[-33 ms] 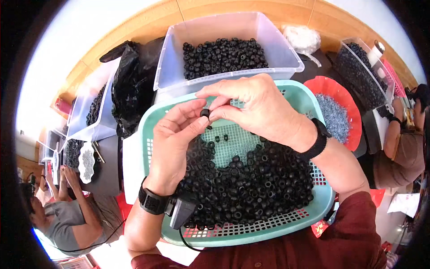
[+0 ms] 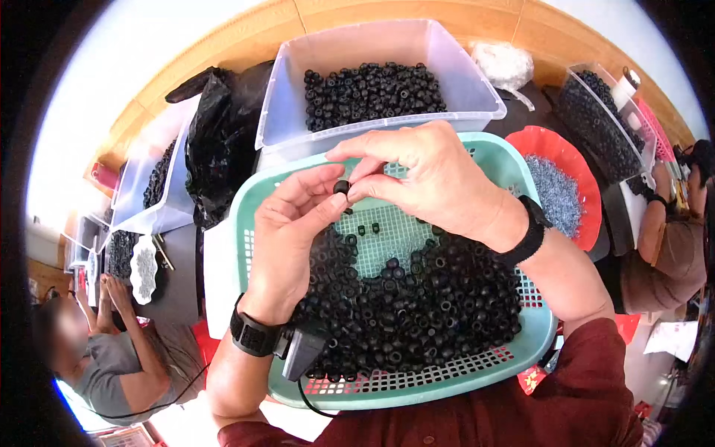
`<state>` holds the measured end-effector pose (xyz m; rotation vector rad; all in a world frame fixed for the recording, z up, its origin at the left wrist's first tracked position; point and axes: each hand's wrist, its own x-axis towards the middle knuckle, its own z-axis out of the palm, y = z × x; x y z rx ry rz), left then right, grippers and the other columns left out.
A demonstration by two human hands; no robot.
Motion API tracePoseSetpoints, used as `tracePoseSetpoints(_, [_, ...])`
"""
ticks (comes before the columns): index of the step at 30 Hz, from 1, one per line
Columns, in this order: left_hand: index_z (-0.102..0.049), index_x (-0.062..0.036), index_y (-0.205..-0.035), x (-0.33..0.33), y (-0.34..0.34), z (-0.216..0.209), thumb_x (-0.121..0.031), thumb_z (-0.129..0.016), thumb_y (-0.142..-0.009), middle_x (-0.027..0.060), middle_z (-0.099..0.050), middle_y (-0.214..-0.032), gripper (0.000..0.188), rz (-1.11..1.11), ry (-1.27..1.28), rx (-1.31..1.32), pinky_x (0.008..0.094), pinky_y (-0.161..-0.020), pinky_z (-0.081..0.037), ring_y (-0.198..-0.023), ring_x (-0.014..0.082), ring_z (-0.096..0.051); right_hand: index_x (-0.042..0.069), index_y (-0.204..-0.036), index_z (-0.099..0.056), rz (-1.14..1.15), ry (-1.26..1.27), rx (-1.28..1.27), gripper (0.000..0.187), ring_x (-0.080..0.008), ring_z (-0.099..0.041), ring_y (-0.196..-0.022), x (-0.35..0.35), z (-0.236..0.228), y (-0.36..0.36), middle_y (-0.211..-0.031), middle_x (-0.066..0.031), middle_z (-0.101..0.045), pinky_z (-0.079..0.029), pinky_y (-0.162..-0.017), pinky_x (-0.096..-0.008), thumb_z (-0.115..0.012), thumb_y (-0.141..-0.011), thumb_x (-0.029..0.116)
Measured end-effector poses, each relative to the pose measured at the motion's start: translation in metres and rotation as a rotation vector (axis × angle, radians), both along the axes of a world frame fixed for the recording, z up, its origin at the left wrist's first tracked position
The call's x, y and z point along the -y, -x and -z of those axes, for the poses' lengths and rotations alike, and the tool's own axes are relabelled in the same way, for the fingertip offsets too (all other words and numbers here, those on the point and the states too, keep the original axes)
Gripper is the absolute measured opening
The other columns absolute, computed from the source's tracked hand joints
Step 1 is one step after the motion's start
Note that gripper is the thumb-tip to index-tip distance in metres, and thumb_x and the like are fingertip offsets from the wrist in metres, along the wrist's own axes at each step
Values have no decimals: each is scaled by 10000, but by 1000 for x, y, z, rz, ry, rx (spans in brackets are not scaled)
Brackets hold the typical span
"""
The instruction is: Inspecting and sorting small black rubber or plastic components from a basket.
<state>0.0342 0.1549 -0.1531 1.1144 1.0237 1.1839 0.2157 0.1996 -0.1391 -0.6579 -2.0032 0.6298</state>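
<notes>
Head view — left fingers (image 2: 326, 213) pinched close around one black bead (image 2: 342, 187); right fingers (image 2: 381, 188) beside it, grip unclear; bead pile (image 2: 417, 320) below them — nothing visibly changed, so handling seems to continue

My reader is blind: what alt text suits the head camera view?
A person's left hand pinches a small black part, the right hand close against it, above a green basket heaped with similar parts. Behind stands a clear bin of more; to the right, a red dish of bluish bits.
</notes>
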Motion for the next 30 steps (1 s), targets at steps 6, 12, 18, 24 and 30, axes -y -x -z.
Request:
tracePoseSetpoints(6, [-601, -22, -1113, 0, 1, -3, -23, -622, -832, 9, -618, -964, 282, 77, -33, 52, 216, -781, -441, -845, 79, -556, -38, -942, -647, -107, 337, -58, 273, -106, -626, -618, -4, -6, -7, -687, -94, -664, -492, -597, -239, -720, -699, 62])
tracePoseSetpoints(12, [-596, -14, -1092, -1, 2, -3, -21, -615, -838, 16, -627, -940, 255, 106, -99, 64, 217, -763, -441, -797, 81, -552, -22, -900, -666, -173, 558, -68, 157, -60, -598, -661, -2, -8, -8, -764, -38, -673, -483, -593, -195, -702, -780, 72])
tracePoseSetpoints(18, [-584, -15, -1063, -1, 3, -4, -19, -608, -848, 47, -639, -967, 217, 79, -129, 13, 222, -754, -460, -835, 100, -598, -12, -800, -687, -169, 548, -121, 132, -67, -576, -578, -4, -4, -6, -652, -28, -634, -474, -535, -211, -717, -752, 107])
tracePoseSetpoints(24, [-577, -13, -1081, -3, 9, -3, -7, -605, -844, 58, -635, -976, 238, 114, 27, 179, 227, -764, -472, -849, 122, -610, 21, -792, -677, -90, 115, -112, 106, -124, -599, -548, -6, 1, -1, -649, -70, -650, -467, -525, -249, -676, -781, 127])
tracePoseSetpoints(30, [-540, -13, -1144, -3, 8, -2, 1, -596, -843, 75, -634, -995, 306, 124, 20, 159, 250, -798, -482, -867, 145, -616, 18, -788, -674, -65, 83, 9, 129, -122, -604, -569, -7, -3, -5, -657, -79, -652, -464, -542, -252, -684, -776, 146])
